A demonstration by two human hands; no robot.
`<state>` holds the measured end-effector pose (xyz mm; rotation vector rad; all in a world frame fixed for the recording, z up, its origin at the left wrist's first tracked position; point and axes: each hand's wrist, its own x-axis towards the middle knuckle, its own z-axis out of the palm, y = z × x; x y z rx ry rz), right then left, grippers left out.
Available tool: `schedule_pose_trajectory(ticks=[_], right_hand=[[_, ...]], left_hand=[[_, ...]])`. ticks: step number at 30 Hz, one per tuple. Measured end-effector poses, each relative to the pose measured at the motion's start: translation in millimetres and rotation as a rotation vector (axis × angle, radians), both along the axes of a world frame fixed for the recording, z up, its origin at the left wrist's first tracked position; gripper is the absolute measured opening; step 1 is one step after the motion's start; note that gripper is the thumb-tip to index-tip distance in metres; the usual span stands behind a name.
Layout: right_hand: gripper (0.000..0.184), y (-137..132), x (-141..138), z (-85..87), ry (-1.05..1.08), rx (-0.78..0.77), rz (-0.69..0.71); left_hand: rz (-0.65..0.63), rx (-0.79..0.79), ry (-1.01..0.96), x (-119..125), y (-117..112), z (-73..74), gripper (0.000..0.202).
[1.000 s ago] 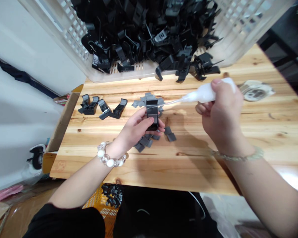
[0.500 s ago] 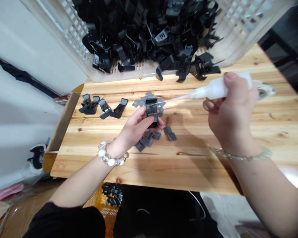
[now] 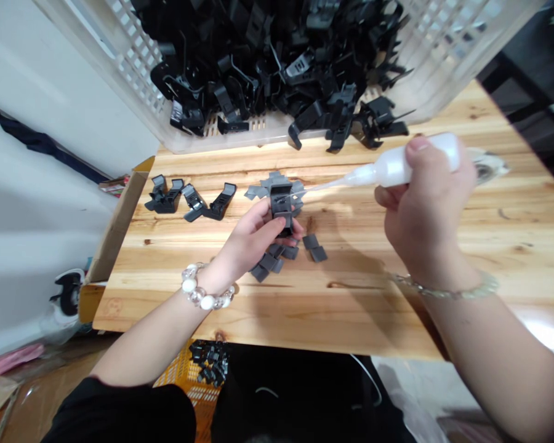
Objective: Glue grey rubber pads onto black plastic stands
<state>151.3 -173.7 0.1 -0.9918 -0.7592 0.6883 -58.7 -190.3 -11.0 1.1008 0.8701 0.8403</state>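
My left hand (image 3: 253,237) is closed round a small black plastic clip (image 3: 282,208), held just above the wooden table (image 3: 360,289). My right hand (image 3: 425,203) grips a white squeeze bottle (image 3: 404,165) with a long thin nozzle. The nozzle tip points left and reaches the top of the clip. Small grey flat pads (image 3: 270,261) lie scattered under and beside my left hand, with more grey pads (image 3: 261,189) behind the clip.
A large white slotted crate (image 3: 133,74) full of black clips (image 3: 277,55) stands at the table's far edge, some spilling out. Several finished clips (image 3: 189,200) lie at the left. A tape roll (image 3: 489,167) sits right. An orange basket (image 3: 194,369) stands below the table.
My right hand pulled the bottle away to the right, then brought the nozzle tip back to the clip. My left hand with the clip has hardly moved.
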Motion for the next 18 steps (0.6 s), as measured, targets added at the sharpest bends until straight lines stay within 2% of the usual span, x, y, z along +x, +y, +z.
schedule_pose_trajectory(ticks=[10,18], right_hand=[[0.017,-0.3,0.0,-3.9,-0.061,-0.001,-0.002],[0.020,-4.3,-3.0,-2.4,-0.130,0.082,-0.004]], left_hand=[[-0.002,-0.046,-0.046,0.5,-1.3,0.6,0.010],[-0.012,-0.077,-0.041,0.0,-0.6,-1.3,0.011]])
